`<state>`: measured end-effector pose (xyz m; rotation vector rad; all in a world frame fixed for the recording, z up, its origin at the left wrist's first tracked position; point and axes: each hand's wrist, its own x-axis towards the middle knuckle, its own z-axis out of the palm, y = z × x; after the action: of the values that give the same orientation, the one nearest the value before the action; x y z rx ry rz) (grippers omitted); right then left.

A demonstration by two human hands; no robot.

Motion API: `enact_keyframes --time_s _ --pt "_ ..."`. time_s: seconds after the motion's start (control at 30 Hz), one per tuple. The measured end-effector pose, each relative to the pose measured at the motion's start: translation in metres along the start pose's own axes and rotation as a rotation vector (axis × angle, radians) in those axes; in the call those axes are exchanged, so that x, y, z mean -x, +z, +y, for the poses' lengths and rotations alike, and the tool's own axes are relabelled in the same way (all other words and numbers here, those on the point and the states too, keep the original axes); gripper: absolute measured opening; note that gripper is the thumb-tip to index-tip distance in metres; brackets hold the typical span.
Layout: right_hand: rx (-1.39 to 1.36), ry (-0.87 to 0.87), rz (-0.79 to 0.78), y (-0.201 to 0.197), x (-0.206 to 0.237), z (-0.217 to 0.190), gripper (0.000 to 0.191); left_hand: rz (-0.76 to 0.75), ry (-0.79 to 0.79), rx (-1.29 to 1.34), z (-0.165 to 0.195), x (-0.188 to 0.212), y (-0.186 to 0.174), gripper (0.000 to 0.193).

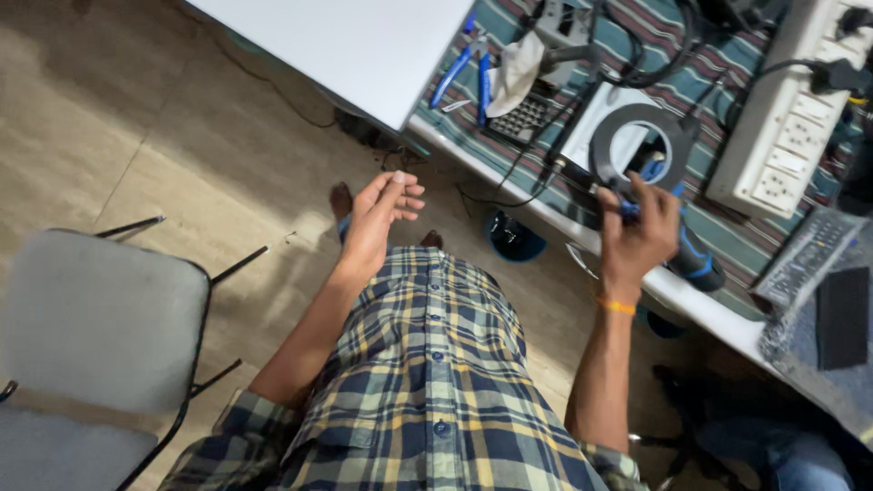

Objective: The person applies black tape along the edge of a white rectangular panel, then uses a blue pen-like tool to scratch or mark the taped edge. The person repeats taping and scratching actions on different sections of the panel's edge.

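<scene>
Beige tiled floor [182, 136] below; workbench covered with a striped green and maroon cloth [509, 118] runs along the upper right.

Right hand [637, 238]: fingers curled closed around the blue and black handle of a power tool [693, 259], which lies at the near edge of the bench, body angled down to the right. An orange band sits on that wrist. Just above the hand, a black ring-shaped lamp [641, 136] rests on the cloth.

Left hand [380, 218]: raised over the lap, holds nothing visible; fingers nearly straight and loosely together, thumb against them.

Further out on the bench: blue-handled pliers [468, 68], a white rag [516, 68], a white multi-socket power strip [787, 118], black cables. White board [355, 45] overhangs the bench's left end. Grey padded chair [91, 318] stands at left.
</scene>
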<state>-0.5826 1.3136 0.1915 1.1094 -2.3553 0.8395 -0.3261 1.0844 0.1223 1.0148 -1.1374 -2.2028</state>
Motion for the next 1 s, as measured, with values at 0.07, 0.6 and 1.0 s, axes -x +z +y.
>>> enact_keyframes --time_s 0.07,0.6,1.0 --pt "-0.1 0.162 0.027 -0.008 -0.001 -0.006 0.024 0.021 0.021 0.014 0.002 -0.007 -0.008 0.031" --pt "-1.095 1.043 -0.218 0.083 0.003 -0.224 0.017 -0.391 -0.138 0.03 0.046 -0.066 -0.025 0.033" --pt "-0.927 1.126 -0.09 0.114 -0.017 -0.272 0.021 -0.552 -0.294 0.094 0.065 -0.088 -0.05 0.023"
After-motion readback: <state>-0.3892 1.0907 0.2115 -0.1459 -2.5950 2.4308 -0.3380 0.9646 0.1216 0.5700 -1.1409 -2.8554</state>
